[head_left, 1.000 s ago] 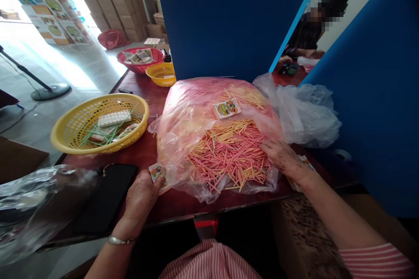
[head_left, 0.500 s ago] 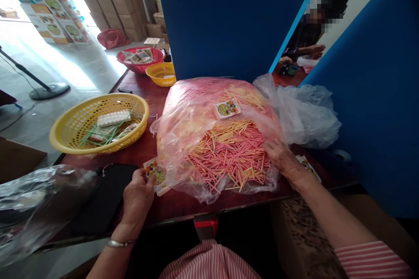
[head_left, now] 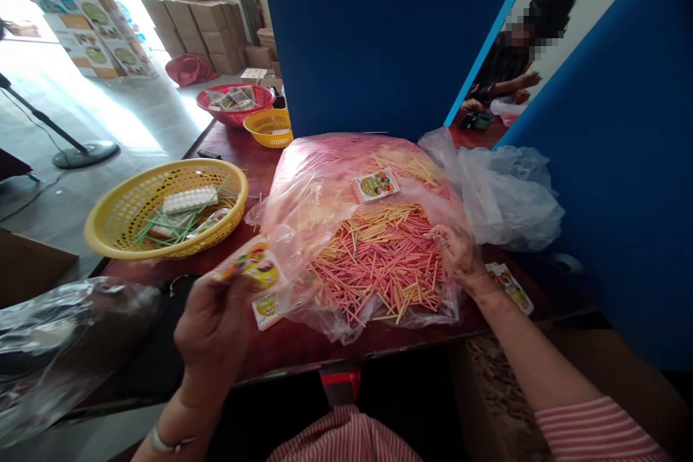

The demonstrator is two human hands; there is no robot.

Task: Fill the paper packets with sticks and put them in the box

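Observation:
My left hand (head_left: 214, 317) is closed on a small printed packet (head_left: 260, 267), green and yellow with a clear, shiny margin, raised over the left edge of the big plastic bag. Under it on the table lies a similar printed card (head_left: 267, 312). The clear bag (head_left: 303, 209) gapes at the front, showing a heap of thin pink and yellow sticks (head_left: 384, 256). At the heap's right side is my right hand (head_left: 460, 256), its fingers pinched together; what they hold is too small to make out. Another spiral-edged card (head_left: 375, 186) rests on top of the bag.
A yellow basket (head_left: 94, 231) with green sticks and packets stands left. Behind it are a red basket (head_left: 203, 102) and a smaller yellow one (head_left: 250, 131). More cards (head_left: 512, 289) lie right of my wrist. Blue panels (head_left: 379, 36) rise behind. A person (head_left: 509, 65) sits beyond the gap.
My left hand has lifted a printed packet off the table, up and toward me. My right hand has shifted slightly, its fingers now drawn together above the sticks.

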